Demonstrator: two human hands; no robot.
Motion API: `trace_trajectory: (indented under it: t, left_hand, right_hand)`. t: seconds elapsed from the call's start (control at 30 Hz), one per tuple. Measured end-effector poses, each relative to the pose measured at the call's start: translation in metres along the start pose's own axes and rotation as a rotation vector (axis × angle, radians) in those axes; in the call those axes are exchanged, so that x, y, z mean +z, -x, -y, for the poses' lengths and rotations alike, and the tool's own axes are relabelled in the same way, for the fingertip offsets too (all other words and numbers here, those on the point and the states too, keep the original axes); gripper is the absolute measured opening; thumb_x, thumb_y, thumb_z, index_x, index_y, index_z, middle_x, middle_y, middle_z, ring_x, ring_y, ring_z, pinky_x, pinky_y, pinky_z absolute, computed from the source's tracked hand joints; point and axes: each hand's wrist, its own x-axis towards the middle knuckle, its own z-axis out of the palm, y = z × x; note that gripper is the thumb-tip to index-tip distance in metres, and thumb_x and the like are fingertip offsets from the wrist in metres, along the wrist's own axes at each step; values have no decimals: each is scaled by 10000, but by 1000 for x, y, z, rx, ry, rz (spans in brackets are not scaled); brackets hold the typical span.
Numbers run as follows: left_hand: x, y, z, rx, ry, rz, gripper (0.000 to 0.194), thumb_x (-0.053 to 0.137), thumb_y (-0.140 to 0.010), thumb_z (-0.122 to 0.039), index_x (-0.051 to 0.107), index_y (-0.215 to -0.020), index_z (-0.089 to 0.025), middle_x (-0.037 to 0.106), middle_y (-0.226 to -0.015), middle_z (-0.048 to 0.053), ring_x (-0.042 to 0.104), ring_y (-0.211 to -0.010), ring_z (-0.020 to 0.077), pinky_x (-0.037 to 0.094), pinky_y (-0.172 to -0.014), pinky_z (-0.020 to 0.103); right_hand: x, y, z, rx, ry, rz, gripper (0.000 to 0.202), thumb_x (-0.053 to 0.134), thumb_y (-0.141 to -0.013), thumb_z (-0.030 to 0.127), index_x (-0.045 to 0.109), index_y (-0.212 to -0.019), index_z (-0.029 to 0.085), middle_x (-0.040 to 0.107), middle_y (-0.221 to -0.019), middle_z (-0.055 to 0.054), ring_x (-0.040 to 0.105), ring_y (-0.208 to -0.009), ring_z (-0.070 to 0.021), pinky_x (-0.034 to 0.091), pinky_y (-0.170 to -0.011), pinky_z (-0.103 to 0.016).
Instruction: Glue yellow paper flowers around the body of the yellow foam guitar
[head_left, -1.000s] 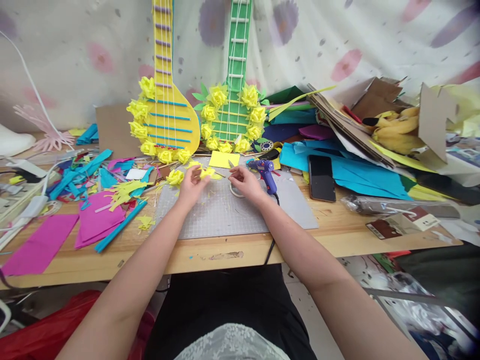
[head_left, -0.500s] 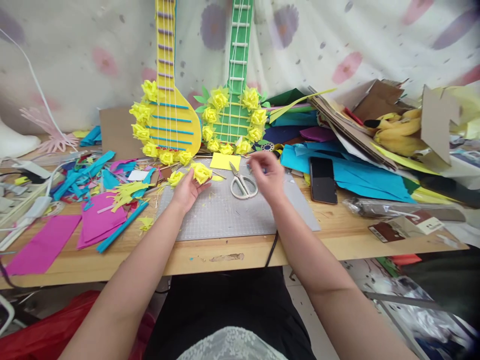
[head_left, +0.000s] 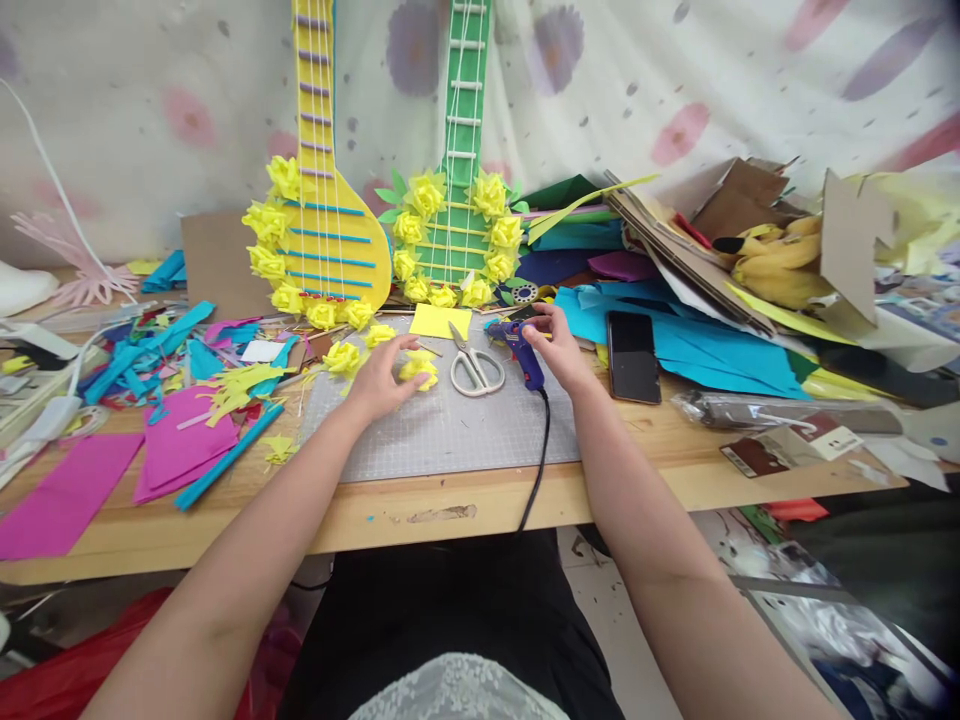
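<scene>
My left hand is over the left part of the grey cutting mat, its fingers curled at a yellow paper flower. Some of the flower's near side is covered by my fingers. On the right, my right hand has its thumb and fingers on a blue hot glue gun, whose nozzle points left. A black cord runs from its handle over the table edge. Between my hands lie white-handled scissors, beside a yellow paper sheet. More yellow flowers lie behind my left hand.
A yellow paper instrument and a green one lean at the back, trimmed with yellow flowers. Paper scraps and magenta sheets cover the left. A phone, blue paper and cardboard lie to the right.
My right hand has shifted slightly right and the glue gun now shows at its fingers. My left hand has moved slightly right and toward me with the flower. The view has shifted a little.
</scene>
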Motion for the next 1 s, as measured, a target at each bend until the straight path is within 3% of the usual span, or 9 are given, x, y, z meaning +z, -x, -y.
trace_trajectory:
  t: [0.1,0.17,0.27,0.37,0.47,0.6,0.83,1.0]
  left_hand:
    - [-9,-21,4,-97,-52,-142,284,541,-815,-320,604,-1068,-209,682,-1008,69,625,-950,214,471,-872,357]
    - [-12,-39,7,-121,-178,-136,157,554,-782,-251,664,-888,-212,690,-911,67,628,-841,218,475,-809,352]
    - [-13,-65,11,-81,-324,37,72,614,-706,-196,668,-666,-224,683,-781,67,617,-795,240,463,-740,340]
    - [-9,-80,16,-32,-416,230,53,647,-659,-202,661,-614,-226,676,-732,58,606,-733,228,453,-706,327]
    - [-4,-85,23,29,-466,304,52,703,-614,-255,660,-619,-226,671,-735,60,608,-777,245,453,-755,344]
    - [3,-85,30,34,-460,298,134,768,-556,-281,647,-587,-233,652,-704,60,603,-844,278,435,-835,392]
    - [8,-84,28,-51,-428,298,170,769,-551,-198,608,-505,-228,623,-689,76,584,-909,318,388,-894,456]
    - [9,-80,28,-25,-382,269,144,762,-571,-206,618,-561,-221,636,-773,83,559,-978,318,331,-950,468]
  right_hand:
    - [-2,1,2,76,47,57,802,700,-621,592,420,-1268,210,589,-1082,-86,595,-965,-214,493,-840,-372]
    - [-3,2,2,103,112,98,779,733,-598,560,458,-1234,205,609,-1055,-82,603,-903,-210,496,-819,-381]
    - [0,3,2,144,257,161,579,739,-606,523,571,-1056,199,643,-931,-77,608,-844,-229,495,-783,-396]
    - [7,4,2,221,362,167,375,734,-614,492,607,-811,199,631,-756,-79,613,-804,-264,492,-752,-414]
    - [16,4,2,255,377,107,291,708,-639,463,584,-708,209,615,-693,-82,622,-809,-288,487,-751,-427]
    - [21,4,0,270,299,35,292,685,-653,461,590,-742,200,637,-753,-88,630,-839,-290,482,-789,-443]
    - [17,2,-6,282,-5,-57,323,663,-654,477,584,-781,191,619,-716,-36,597,-685,-198,500,-699,-385]
    - [19,3,-1,285,-138,-15,334,682,-646,480,567,-785,199,583,-677,-19,529,-593,-147,469,-617,-334]
